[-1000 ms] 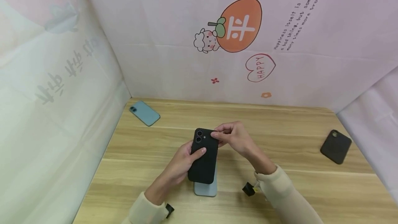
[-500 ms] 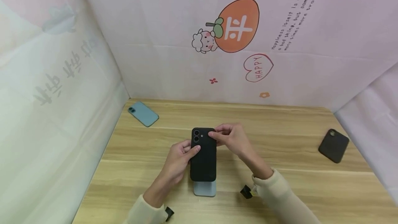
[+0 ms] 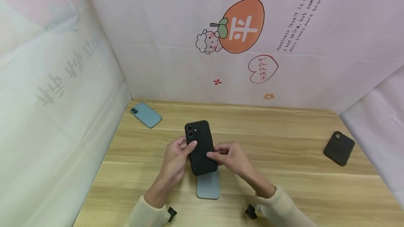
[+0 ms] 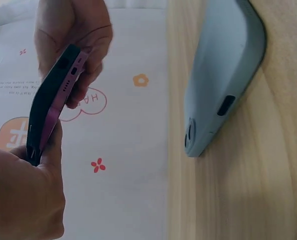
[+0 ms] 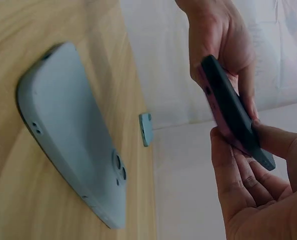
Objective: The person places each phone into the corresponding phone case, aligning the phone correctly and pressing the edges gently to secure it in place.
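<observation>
A black phone case is held above the table, its camera side up in the head view. My left hand grips its left edge, thumb on the back. With thumb and fingers my right hand pinches the lower right edge. In the left wrist view a pinkish phone shows along the inner side of the black case; whether it is fully seated I cannot tell. Below, a grey-blue case lies on the table, partly hidden in the head view by the black one.
A blue phone lies at the table's back left. At the right lies another black case. White printed cloth stands behind the wooden table and along its sides.
The black case has moved up and left and tilted, uncovering more of the grey-blue case. My right hand has shifted from its top right corner down to its lower right edge.
</observation>
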{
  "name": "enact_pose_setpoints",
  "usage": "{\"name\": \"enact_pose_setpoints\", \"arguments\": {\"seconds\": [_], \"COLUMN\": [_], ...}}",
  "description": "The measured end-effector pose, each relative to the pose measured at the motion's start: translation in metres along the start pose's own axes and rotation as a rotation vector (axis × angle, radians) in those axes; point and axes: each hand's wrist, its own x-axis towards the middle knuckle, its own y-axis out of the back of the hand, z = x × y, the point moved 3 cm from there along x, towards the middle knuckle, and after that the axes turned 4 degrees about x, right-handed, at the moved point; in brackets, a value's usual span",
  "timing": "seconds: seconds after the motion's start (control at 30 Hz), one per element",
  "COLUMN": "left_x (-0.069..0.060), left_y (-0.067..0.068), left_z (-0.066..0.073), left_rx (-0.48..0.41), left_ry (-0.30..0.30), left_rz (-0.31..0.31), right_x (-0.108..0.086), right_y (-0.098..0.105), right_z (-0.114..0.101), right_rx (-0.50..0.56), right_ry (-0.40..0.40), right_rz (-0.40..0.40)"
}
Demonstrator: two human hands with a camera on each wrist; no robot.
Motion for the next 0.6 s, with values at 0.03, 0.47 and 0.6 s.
{"name": "enact_pose_setpoints", "arguments": {"seconds": [0.03,0.47,0.6], "left_x": [0.000,0.000,0.000], "left_y": [0.000,0.001,0.005], "left_z": [0.001,0.007,0.007], "left_rx": [-0.002,-0.063,-0.034], "left_ry": [0.001,0.080,0.105], "left_rz": [0.004,-0.118,-0.163], "right_x": [-0.001,-0.004,-0.006], "right_y": [-0.001,0.010,0.017], "right_z": [0.001,-0.004,-0.007], "right_rx": [-0.006,-0.136,-0.218], "right_ry": [0.003,0.148,0.215], "right_rz": [0.000,-0.094,-0.179]}}
